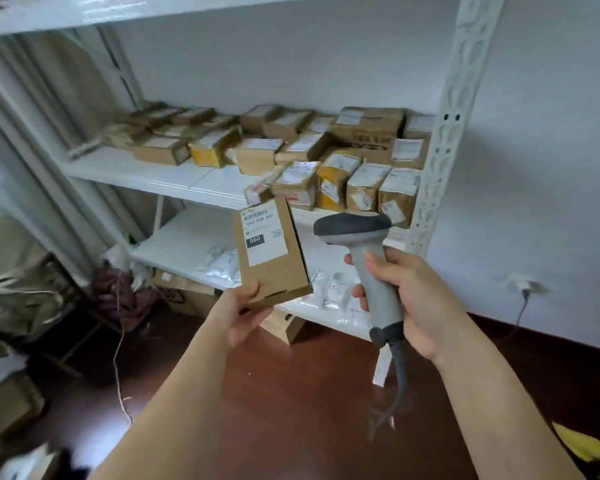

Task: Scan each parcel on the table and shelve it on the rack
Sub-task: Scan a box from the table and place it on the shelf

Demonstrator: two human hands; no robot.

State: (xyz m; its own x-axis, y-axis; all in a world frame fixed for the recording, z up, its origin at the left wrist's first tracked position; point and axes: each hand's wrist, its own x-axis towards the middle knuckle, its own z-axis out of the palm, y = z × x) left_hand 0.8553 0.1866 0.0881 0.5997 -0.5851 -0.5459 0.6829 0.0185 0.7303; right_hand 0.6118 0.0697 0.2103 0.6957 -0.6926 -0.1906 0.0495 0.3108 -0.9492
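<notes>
At far left, crumpled bags and sacks lie heaped on the dark floor beside a dark red bundle and a thin cord trailing down. A person's left hand grips the lower end of a small brown cardboard parcel, thumb on its front face and fingers curled behind, holding it upright in the air in front of the white metal rack; its white label faces the camera with a barcode and the number 060 printed on it. Behind, the rack's middle shelf carries many labelled brown boxes packed toward the right, while the lower shelf holds pale plastic mailers. Just right of the parcel, the right hand is clenched around the handle of a grey handheld barcode scanner, its dark head level with the parcel's label and its cable hanging below. At right, a plug sits in a wall socket on the white wall.
</notes>
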